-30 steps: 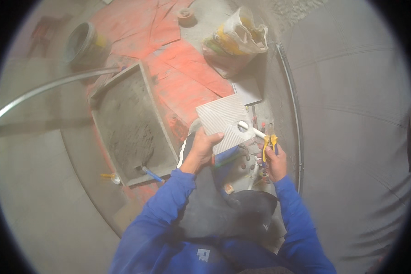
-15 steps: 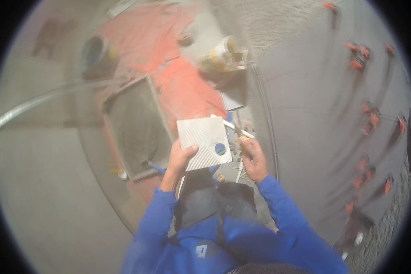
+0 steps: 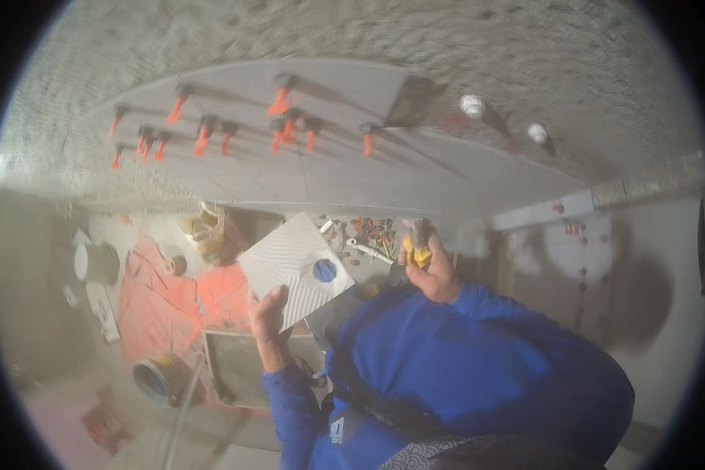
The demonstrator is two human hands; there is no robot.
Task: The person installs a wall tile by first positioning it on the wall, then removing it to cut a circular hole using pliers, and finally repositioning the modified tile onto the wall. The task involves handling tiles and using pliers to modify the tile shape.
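Clearly the grey tile (image 3: 294,266), raised before the tiled wall (image 3: 329,168), looks rigid, heavy and brittle, so the left hand (image 3: 268,317) clamps its lower edge while the right hand (image 3: 431,270) is closed on a yellow-handled tool (image 3: 417,249).

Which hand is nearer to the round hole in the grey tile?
Left. The left hand grips the tile just below-left of the hole; the right hand, holding a yellow tool, is farther right.

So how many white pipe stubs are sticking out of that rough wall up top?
2. One white pipe stub sits just right of the dark tile gap, the other white stub farther right and slightly lower. Both stand apart on the rough plaster wall; others may be hidden.
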